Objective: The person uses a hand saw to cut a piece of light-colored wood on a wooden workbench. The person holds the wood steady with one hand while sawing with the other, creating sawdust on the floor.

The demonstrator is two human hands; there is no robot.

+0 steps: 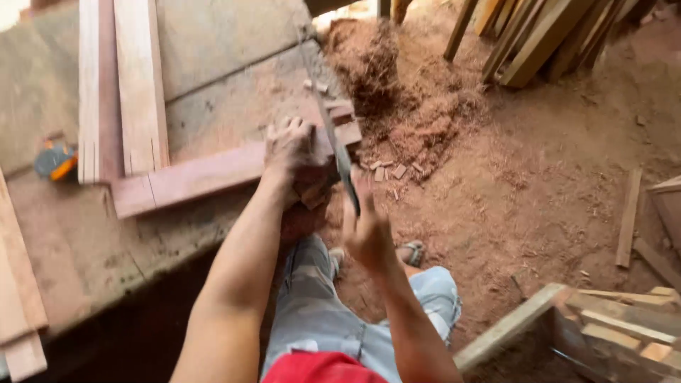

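A reddish wooden plank [198, 174] lies across a worn workbench [78, 248], its end sticking past the bench edge. My left hand [291, 145] presses down on that end. My right hand [369, 230] grips the handle of a hand saw [333, 135], whose thin blade runs up and away across the plank's end. Small cut blocks sit at the plank's tip [340, 113]. The picture is blurred by motion.
Two pale boards [124, 85] lie lengthwise on the bench. An orange and blue tool [55, 162] rests at the left. Red sawdust [404, 106] and offcuts cover the ground. Planks lean at the top right [532, 35]. A wooden frame [596, 326] stands at the lower right.
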